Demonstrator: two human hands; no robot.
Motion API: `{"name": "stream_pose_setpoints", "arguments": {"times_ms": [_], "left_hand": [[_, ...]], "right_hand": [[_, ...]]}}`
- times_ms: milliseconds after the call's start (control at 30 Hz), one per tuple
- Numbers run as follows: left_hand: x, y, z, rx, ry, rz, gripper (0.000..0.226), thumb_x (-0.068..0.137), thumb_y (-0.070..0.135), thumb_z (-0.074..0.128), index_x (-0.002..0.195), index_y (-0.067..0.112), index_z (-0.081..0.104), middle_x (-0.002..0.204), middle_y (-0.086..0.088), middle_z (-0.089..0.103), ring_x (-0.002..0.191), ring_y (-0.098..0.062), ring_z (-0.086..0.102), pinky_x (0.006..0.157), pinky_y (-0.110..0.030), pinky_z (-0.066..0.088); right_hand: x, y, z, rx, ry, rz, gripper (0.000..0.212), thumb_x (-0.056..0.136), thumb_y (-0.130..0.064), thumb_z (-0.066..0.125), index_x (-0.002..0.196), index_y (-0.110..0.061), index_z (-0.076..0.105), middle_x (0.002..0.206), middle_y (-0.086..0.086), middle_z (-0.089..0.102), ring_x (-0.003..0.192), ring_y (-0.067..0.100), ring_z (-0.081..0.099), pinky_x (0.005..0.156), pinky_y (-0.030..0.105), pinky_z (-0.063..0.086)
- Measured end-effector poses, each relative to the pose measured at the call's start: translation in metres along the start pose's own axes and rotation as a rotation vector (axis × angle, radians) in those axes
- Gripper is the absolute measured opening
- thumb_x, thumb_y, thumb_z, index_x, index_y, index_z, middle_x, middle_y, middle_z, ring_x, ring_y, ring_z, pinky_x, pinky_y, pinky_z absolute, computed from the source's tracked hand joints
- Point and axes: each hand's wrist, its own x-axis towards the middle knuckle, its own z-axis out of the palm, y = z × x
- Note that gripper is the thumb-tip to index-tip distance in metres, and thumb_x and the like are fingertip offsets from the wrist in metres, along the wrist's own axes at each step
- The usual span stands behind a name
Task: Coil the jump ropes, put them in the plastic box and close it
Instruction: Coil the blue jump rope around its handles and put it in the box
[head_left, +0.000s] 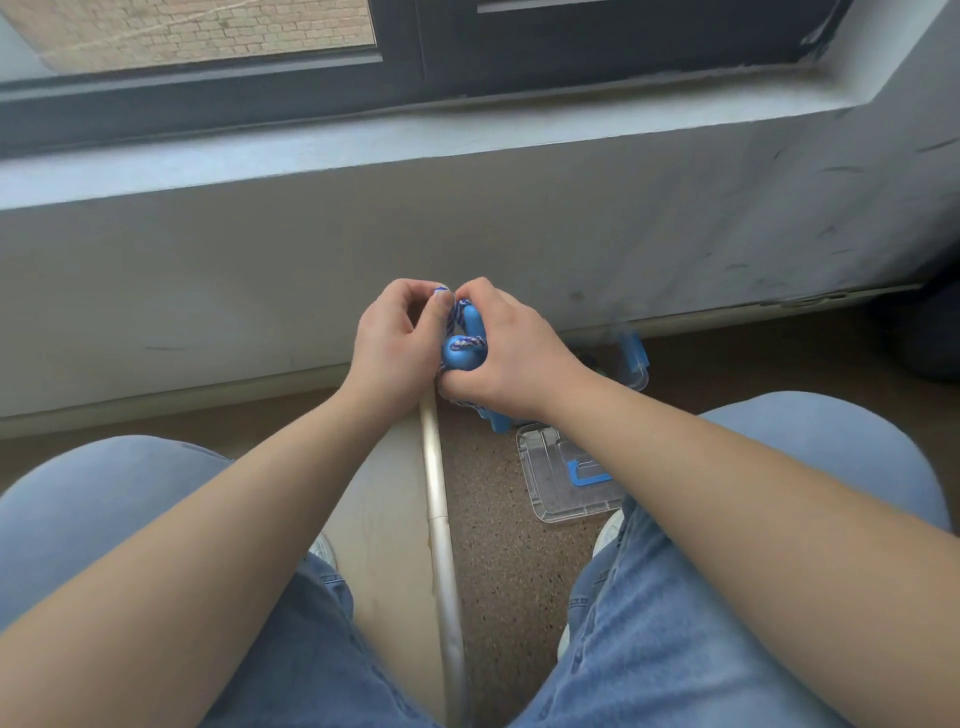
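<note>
Jump rope (460, 353) was held up in the air, beyond and left of the clear lid (550, 488) lying on the floor. Left hand (395, 348) pinched its blue-white cord. Right hand (514, 358) clenched round the blue handles and bundled cord. Plastic box (636, 364) sat just beyond the lid, partly hidden by the right wrist.

A: Mounted where?
B: On the head, 1 wide-angle view, tilted forward and down over the knees (109, 499).
A: How near?
B: Close; looked straight onto the left hand (395, 345) and right hand (511, 356) at mid-frame, with floor (498, 551) beneath and the window sill (467, 136) across the top, facing the wall (249, 270).
</note>
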Motion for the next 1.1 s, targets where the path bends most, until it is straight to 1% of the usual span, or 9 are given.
{"name": "stream_pose_setpoints", "arguments": {"times_ms": [67,167,300,467,667,767,867,1000,1100], "left_hand": [[0.003,0.0,-0.002,0.01,-0.009,0.026,0.006,0.098,0.027,0.057,0.098,0.022,0.061,0.084,0.015,0.063,0.072,0.009,0.058,0.073,-0.017,0.045],[0.008,0.0,-0.004,-0.048,0.009,0.045,0.006,0.097,0.03,0.056,0.094,0.027,0.061,0.079,0.013,0.061,0.07,-0.002,0.057,0.071,-0.029,0.047],[0.004,0.001,0.002,-0.056,0.037,0.064,0.008,0.096,0.031,0.055,0.096,0.023,0.059,0.084,0.01,0.064,0.073,-0.007,0.058,0.077,-0.042,0.055],[-0.005,0.003,0.007,0.052,-0.001,0.225,0.005,0.094,0.022,0.058,0.094,0.017,0.058,0.086,0.007,0.066,0.072,0.002,0.059,0.07,-0.018,0.047],[0.003,-0.006,0.006,0.161,-0.057,0.209,0.003,0.098,0.022,0.057,0.096,0.02,0.056,0.083,0.014,0.063,0.071,0.007,0.055,0.068,-0.015,0.04],[0.014,-0.006,0.0,0.071,-0.069,0.132,0.004,0.096,0.022,0.058,0.095,0.025,0.056,0.077,0.016,0.064,0.068,0.001,0.057,0.069,-0.027,0.048],[0.019,-0.005,-0.003,-0.007,-0.08,0.074,0.014,0.093,0.016,0.06,0.089,0.029,0.057,0.078,0.011,0.066,0.067,-0.009,0.059,0.071,-0.04,0.053],[0.016,0.001,0.001,-0.131,-0.197,-0.033,0.011,0.095,0.012,0.062,0.097,0.022,0.061,0.083,0.007,0.068,0.074,-0.005,0.064,0.065,-0.026,0.055],[0.011,0.003,0.002,-0.154,-0.288,-0.068,0.014,0.093,0.015,0.066,0.104,0.025,0.064,0.095,0.002,0.069,0.082,-0.006,0.066,0.066,-0.025,0.056]], "right_hand": [[-0.001,0.002,0.003,-0.01,0.013,-0.004,0.065,0.067,-0.039,0.075,0.125,-0.035,0.047,0.109,-0.007,0.057,0.098,0.016,0.058,0.086,0.035,0.05],[0.001,0.004,0.001,0.005,0.05,-0.005,0.074,0.067,-0.039,0.075,0.134,-0.043,0.044,0.114,-0.008,0.057,0.104,0.015,0.057,0.092,0.033,0.049],[0.007,0.007,-0.003,-0.028,0.075,-0.005,0.051,0.064,-0.041,0.074,0.111,-0.034,0.055,0.095,-0.002,0.059,0.089,0.017,0.056,0.081,0.035,0.051],[0.013,0.013,-0.004,-0.136,-0.01,0.091,0.041,0.067,-0.049,0.074,0.088,-0.028,0.045,0.084,-0.002,0.057,0.083,0.023,0.054,0.066,0.033,0.043],[0.007,0.026,0.0,-0.211,-0.111,0.127,0.049,0.068,-0.037,0.074,0.107,-0.028,0.046,0.095,0.001,0.053,0.09,0.028,0.056,0.072,0.034,0.045],[0.008,0.029,-0.005,-0.064,-0.086,0.165,0.065,0.071,-0.034,0.076,0.128,-0.033,0.045,0.112,0.0,0.058,0.097,0.024,0.057,0.084,0.034,0.049],[0.006,0.028,-0.012,-0.01,-0.147,0.208,0.076,0.072,-0.031,0.077,0.138,-0.031,0.04,0.114,-0.003,0.058,0.096,0.019,0.061,0.087,0.033,0.052],[0.003,0.029,-0.015,0.048,-0.195,0.262,0.073,0.073,-0.032,0.079,0.135,-0.033,0.041,0.112,-0.004,0.061,0.095,0.014,0.064,0.084,0.032,0.055],[0.003,0.03,-0.022,0.053,-0.158,0.29,0.068,0.074,-0.034,0.081,0.131,-0.031,0.045,0.111,-0.003,0.062,0.096,0.014,0.062,0.081,0.028,0.052]]}}
